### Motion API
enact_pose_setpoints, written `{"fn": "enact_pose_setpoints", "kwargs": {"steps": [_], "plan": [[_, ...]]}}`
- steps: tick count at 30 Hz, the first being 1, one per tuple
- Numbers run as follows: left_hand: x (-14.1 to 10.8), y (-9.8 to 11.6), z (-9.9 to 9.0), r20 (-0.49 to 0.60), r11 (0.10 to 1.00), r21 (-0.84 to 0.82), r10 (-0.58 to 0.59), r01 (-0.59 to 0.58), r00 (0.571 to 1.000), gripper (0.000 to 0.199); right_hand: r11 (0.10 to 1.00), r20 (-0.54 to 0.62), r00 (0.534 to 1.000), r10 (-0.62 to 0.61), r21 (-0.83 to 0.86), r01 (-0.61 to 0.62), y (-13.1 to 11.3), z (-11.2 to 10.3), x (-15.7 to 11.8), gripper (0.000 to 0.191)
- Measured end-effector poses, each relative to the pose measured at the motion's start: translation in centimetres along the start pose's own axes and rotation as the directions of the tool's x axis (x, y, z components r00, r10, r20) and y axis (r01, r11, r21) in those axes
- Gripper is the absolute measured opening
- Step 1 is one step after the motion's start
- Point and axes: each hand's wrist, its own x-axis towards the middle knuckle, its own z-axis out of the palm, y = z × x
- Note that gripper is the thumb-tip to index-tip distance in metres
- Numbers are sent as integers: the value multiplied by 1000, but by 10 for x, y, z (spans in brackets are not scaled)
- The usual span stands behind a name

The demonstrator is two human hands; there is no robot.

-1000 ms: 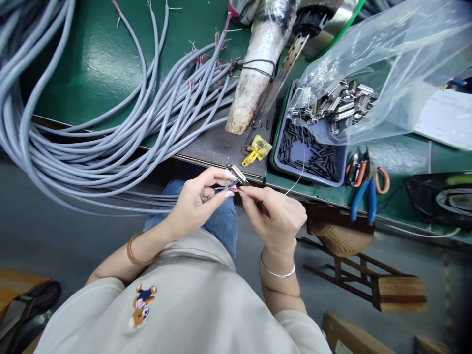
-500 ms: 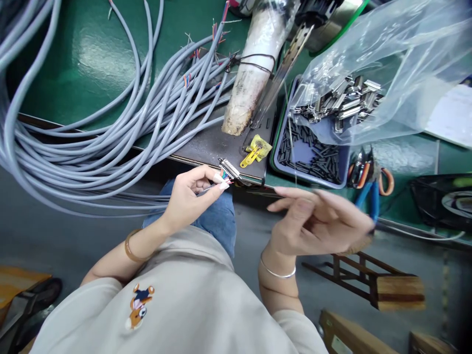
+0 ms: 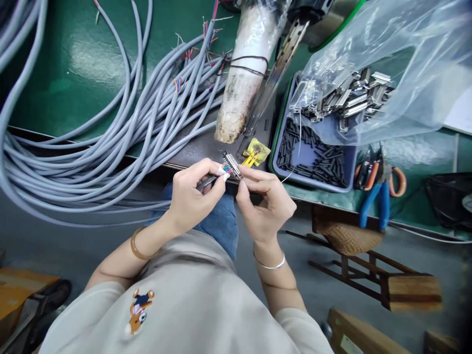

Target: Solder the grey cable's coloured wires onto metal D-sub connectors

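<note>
Connector [image 3: 233, 166] is held just over the front edge of the dark board [image 3: 193, 153], between both hands. Left hand [image 3: 195, 191] pinches the coloured wires [image 3: 225, 169] between thumb and index right behind the connector. Right hand [image 3: 267, 202] has thumb and index pinching the connector's lower right end. Fingertips cover that end and part of the wires; can't make out individual joints. The dark cable section [image 3: 207, 183] vanishes into the left palm. Yellow clip [image 3: 252, 158] is partly blocked by the connector and right hand. Clear bag [image 3: 424, 64] is cut off at frame right, spool [image 3: 324, 29] at top. Connector's long axis runs diagonally, upper left to lower right; wired side faces lower left, towards the left hand.
</note>
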Motion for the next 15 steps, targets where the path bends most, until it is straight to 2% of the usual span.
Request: {"fn": "enact_pose_setpoints", "kwargs": {"steps": [3, 7, 15], "plan": [[6, -3, 3, -5, 996, 56, 74, -73, 997, 7, 1000, -13, 1000, -25, -14, 25, 3, 0, 6, 17], [12, -3, 5, -11, 991, 71, 113, -112, 994, 9, 999, -23, 998, -52, -9, 51, 4, 1, 14, 18], [19, -1, 5, 2, 994, 59, 94, -94, 996, 10, 999, -33, 998, -52, -6, 52, 7, 4, 21, 17]]}}
